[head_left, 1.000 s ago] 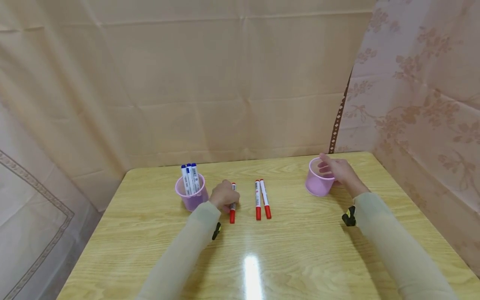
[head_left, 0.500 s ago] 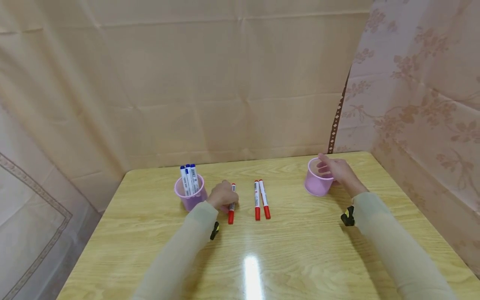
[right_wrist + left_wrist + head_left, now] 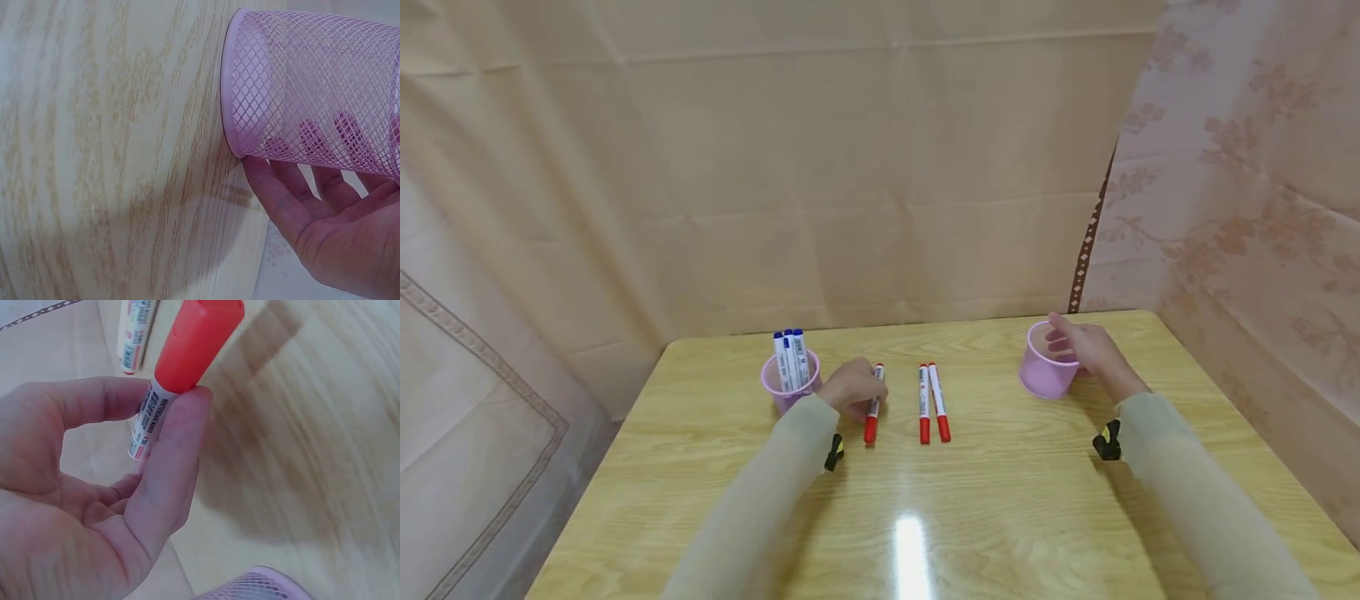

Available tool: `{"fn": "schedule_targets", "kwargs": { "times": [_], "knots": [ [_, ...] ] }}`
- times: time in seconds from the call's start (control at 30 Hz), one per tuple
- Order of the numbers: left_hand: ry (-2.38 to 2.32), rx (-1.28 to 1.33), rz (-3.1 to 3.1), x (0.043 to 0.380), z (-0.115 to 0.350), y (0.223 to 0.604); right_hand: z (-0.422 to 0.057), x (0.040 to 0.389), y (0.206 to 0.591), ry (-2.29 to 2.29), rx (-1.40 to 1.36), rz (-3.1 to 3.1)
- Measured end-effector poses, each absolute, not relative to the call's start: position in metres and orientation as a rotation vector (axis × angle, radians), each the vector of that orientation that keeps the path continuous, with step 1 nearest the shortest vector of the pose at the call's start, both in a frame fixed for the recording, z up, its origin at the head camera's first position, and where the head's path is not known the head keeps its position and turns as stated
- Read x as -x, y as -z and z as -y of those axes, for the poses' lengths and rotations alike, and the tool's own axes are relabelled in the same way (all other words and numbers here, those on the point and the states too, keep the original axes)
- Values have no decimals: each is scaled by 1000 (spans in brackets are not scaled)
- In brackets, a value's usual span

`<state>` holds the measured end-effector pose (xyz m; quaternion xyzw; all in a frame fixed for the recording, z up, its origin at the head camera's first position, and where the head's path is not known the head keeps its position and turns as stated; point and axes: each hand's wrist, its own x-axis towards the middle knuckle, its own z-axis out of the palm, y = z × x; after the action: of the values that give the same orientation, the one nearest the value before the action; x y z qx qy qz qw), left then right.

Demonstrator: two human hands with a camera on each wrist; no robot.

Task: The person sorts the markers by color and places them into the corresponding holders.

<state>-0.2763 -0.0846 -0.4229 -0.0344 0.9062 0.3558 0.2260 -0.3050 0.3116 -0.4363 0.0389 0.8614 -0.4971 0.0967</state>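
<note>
My left hand (image 3: 852,385) pinches a red-capped whiteboard marker (image 3: 871,428) between thumb and fingers. In the left wrist view the marker's red cap (image 3: 197,347) points toward the camera, its cap end off the tabletop. Two more red-capped markers, a left one (image 3: 924,404) and a right one (image 3: 938,402), lie side by side on the table. At the right stands a pink mesh pen cup (image 3: 1043,375), upright. Around its side curl the fingers of my right hand (image 3: 1097,354); the right wrist view shows them through the mesh (image 3: 312,81).
Left of my left hand stands another pink pen cup (image 3: 770,382) holding several blue-capped markers (image 3: 790,362). Beneath everything is a wood-grain table (image 3: 992,500), its back edge against a beige curtain (image 3: 850,183). Patterned cloth (image 3: 1262,208) hangs on the right.
The marker in my left hand has risen slightly at its cap end. My right hand stays on the pen cup. The head view has shifted a little.
</note>
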Motion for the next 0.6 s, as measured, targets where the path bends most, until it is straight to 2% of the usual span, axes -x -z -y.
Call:
{"fn": "schedule_targets", "kwargs": {
  "times": [0.6],
  "knots": [
    [-1263,-96,-2287,302,64,393,-306,314,437,1481,-123,-2532]
  ]
}}
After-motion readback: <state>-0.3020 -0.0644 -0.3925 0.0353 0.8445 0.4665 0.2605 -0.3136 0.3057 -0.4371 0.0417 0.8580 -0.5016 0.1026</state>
